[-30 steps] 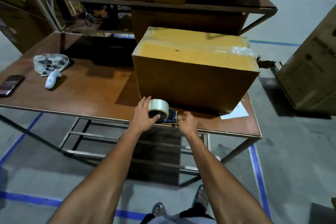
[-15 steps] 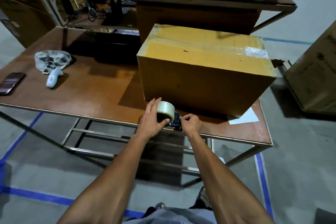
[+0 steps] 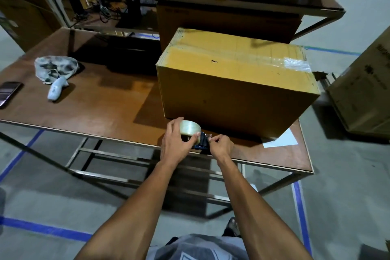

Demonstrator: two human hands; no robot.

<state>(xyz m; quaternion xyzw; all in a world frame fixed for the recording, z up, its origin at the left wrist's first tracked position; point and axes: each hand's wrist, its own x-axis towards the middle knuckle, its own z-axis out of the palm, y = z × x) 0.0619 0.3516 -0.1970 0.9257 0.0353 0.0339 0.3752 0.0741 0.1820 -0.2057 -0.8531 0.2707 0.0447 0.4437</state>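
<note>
My left hand [image 3: 175, 143] hides most of the dispenser [image 3: 201, 143]; I see only its blue front and the roll [image 3: 190, 127] on top. The tape end [image 3: 209, 137] is clear and small, so it is hard to make out. The dispenser stands at the near edge of the surface [image 3: 105, 107], just in front of the box [image 3: 232, 91] and between my hands. My left hand is curled around the roll. My right hand [image 3: 220, 145] pinches the tape end at the blue front.
</note>
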